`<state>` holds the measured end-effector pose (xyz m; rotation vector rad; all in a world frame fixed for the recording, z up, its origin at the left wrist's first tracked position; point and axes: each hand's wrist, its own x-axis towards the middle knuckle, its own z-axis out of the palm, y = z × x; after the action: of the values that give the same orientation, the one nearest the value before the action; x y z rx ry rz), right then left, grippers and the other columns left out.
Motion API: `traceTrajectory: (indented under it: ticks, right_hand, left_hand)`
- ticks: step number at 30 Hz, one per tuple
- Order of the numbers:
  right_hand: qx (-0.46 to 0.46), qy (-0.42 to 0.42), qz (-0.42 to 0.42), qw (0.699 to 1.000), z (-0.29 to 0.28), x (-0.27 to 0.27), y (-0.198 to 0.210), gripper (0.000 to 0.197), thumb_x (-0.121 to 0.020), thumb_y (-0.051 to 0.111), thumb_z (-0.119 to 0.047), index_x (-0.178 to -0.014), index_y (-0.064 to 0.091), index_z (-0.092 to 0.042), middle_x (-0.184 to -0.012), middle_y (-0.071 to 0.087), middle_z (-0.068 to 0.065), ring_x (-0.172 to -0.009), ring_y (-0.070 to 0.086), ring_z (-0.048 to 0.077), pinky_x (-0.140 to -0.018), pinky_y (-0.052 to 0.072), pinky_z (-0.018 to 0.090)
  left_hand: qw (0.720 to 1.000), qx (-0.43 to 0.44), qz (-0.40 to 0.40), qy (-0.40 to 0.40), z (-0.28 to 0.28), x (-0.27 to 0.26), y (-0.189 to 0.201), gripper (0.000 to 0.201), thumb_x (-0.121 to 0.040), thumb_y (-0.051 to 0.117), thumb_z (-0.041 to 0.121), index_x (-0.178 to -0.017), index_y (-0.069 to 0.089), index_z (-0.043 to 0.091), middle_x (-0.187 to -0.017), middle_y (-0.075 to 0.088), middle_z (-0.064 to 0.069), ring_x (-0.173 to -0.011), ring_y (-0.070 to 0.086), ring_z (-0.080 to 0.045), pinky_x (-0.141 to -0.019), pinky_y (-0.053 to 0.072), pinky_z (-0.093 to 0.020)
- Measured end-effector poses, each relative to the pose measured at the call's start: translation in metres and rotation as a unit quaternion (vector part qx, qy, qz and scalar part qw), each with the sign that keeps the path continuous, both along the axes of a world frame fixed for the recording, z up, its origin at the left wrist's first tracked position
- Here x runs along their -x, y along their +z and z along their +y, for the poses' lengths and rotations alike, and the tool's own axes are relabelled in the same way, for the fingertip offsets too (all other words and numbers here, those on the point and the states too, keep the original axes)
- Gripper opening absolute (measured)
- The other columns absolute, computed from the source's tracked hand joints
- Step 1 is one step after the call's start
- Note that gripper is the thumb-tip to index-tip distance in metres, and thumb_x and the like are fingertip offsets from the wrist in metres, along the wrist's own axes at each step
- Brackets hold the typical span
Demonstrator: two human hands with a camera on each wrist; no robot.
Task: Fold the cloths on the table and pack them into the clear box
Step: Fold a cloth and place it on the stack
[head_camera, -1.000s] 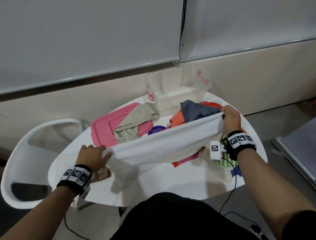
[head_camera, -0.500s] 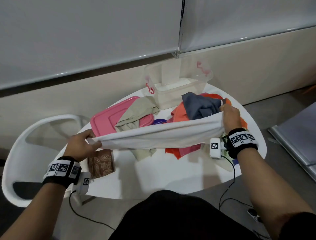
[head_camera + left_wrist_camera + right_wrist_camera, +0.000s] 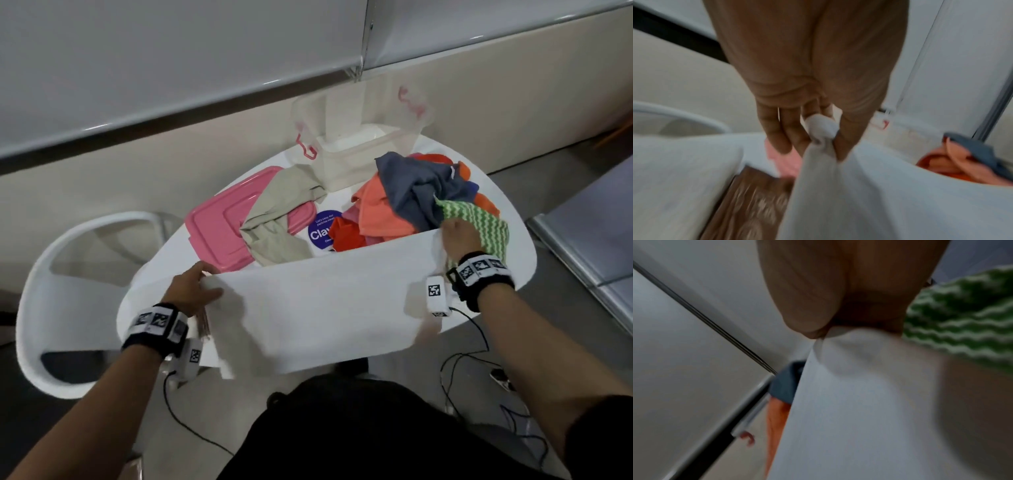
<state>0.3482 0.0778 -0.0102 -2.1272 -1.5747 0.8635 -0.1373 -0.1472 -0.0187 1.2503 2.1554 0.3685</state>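
Both hands, left hand (image 3: 191, 291) and right hand (image 3: 457, 236), pinch top corners of the white cloth (image 3: 325, 301), stretched between their fingers (image 3: 785, 129); the clear box (image 3: 363, 137) stands beyond them on the surface (image 3: 513, 253).

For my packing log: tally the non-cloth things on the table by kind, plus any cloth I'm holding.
Clear box: 1
Pink lid: 1
Purple round label: 1
White cloth, held by left hand and right hand: 1
Total: 4

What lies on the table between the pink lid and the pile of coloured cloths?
In the head view, a beige cloth draped partly over the pink lid, then a round purple sticker beside the coloured cloths.
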Motion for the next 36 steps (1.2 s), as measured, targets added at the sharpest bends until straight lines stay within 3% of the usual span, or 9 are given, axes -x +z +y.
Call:
traceTrajectory:
  ticks: [5, 8, 11, 13, 18, 21, 28, 32, 36]
  right_hand:
    - [0.016, -0.008, -0.022, 1.0, -0.016, 0.02, -0.041, 0.034, -0.099, 0.037, -0.01, -0.113, 0.061, 0.009, -0.123, 0.058, 0.033, -0.111, 0.054, 0.046, -0.09, 0.04, 0.042]
    - [-0.013, -0.025, 0.022, 0.999, -0.025, 0.021, -0.055, 0.025, -0.098, 0.041, -0.007, -0.113, 0.06, 0.0, -0.119, 0.063, 0.025, -0.109, 0.057, 0.041, -0.091, 0.04, 0.038]
    - [-0.042, -0.081, 0.071, 0.993, -0.04, 0.022, -0.063, 0.027, -0.096, 0.045, -0.006, -0.121, 0.056, -0.002, -0.12, 0.063, 0.022, -0.11, 0.058, 0.036, -0.091, 0.04, 0.034]
    - [-0.041, -0.126, 0.107, 0.985, -0.053, 0.02, -0.069, 0.031, -0.095, 0.047, -0.005, -0.126, 0.051, -0.003, -0.115, 0.063, 0.019, -0.106, 0.059, 0.03, -0.083, 0.038, 0.027]
    - [0.057, -0.11, 0.122, 0.985, -0.083, 0.012, -0.082, 0.05, -0.092, 0.063, -0.014, -0.139, 0.046, -0.005, -0.129, 0.06, 0.017, -0.119, 0.056, 0.03, -0.091, 0.034, 0.023]
    - [0.06, -0.075, 0.113, 0.989, -0.078, 0.015, -0.081, 0.061, -0.089, 0.071, -0.029, -0.141, 0.045, -0.01, -0.126, 0.062, 0.016, -0.119, 0.057, 0.029, -0.096, 0.036, 0.026]
    - [0.038, -0.019, 0.012, 0.999, -0.035, 0.028, -0.085, 0.045, -0.088, 0.067, -0.047, -0.099, 0.063, -0.004, -0.102, 0.066, 0.019, -0.098, 0.062, 0.036, -0.082, 0.043, 0.036]
    - [0.047, -0.053, 0.054, 0.996, -0.022, 0.028, -0.09, 0.04, -0.088, 0.068, -0.044, -0.101, 0.067, -0.007, -0.099, 0.069, 0.014, -0.094, 0.064, 0.033, -0.083, 0.047, 0.035]
    - [0.029, -0.072, 0.109, 0.991, -0.022, 0.028, -0.088, 0.029, -0.087, 0.071, -0.039, -0.086, 0.062, -0.01, -0.078, 0.059, 0.011, -0.076, 0.055, 0.026, -0.073, 0.043, 0.031]
  left_hand:
    - [0.998, -0.003, 0.051, 0.023, -0.005, -0.014, -0.037, 0.032, -0.083, 0.069, 0.01, -0.115, 0.064, 0.009, -0.102, 0.069, -0.019, -0.096, 0.064, -0.037, -0.085, 0.048, -0.038]
    - [0.998, -0.047, 0.025, 0.04, -0.01, -0.02, -0.045, 0.043, -0.083, 0.065, 0.005, -0.124, 0.062, 0.016, -0.095, 0.068, -0.012, -0.083, 0.063, -0.029, -0.084, 0.051, -0.036]
    - [0.982, -0.104, -0.024, 0.154, -0.013, -0.022, -0.048, 0.047, -0.084, 0.065, 0.012, -0.128, 0.057, 0.029, -0.105, 0.068, -0.004, -0.084, 0.067, -0.028, -0.085, 0.056, -0.04]
    - [0.966, -0.124, -0.005, 0.226, -0.017, -0.022, -0.05, 0.04, -0.085, 0.067, 0.02, -0.124, 0.058, 0.021, -0.113, 0.066, -0.009, -0.095, 0.066, -0.031, -0.092, 0.053, -0.042]
    - [0.969, 0.055, 0.034, 0.237, -0.048, -0.023, -0.074, 0.059, -0.078, 0.07, 0.053, -0.117, 0.058, 0.01, -0.111, 0.061, -0.018, -0.101, 0.06, -0.04, -0.088, 0.049, -0.046]
    - [0.967, 0.063, 0.046, 0.242, -0.051, -0.023, -0.078, 0.055, -0.081, 0.069, 0.053, -0.114, 0.06, 0.01, -0.109, 0.058, -0.018, -0.099, 0.06, -0.04, -0.088, 0.049, -0.044]
    - [0.968, 0.051, 0.025, 0.243, -0.012, -0.018, -0.075, 0.056, -0.079, 0.063, 0.061, -0.114, 0.066, 0.017, -0.116, 0.061, -0.014, -0.107, 0.06, -0.037, -0.095, 0.049, -0.043]
    - [0.956, 0.072, -0.02, 0.285, 0.001, -0.017, -0.081, 0.047, -0.081, 0.067, 0.053, -0.107, 0.066, 0.015, -0.115, 0.067, -0.007, -0.105, 0.062, -0.032, -0.092, 0.048, -0.035]
    - [0.946, 0.087, -0.045, 0.308, 0.004, -0.02, -0.079, 0.032, -0.087, 0.062, 0.045, -0.098, 0.064, 0.015, -0.1, 0.067, -0.007, -0.088, 0.06, -0.029, -0.083, 0.045, -0.031]
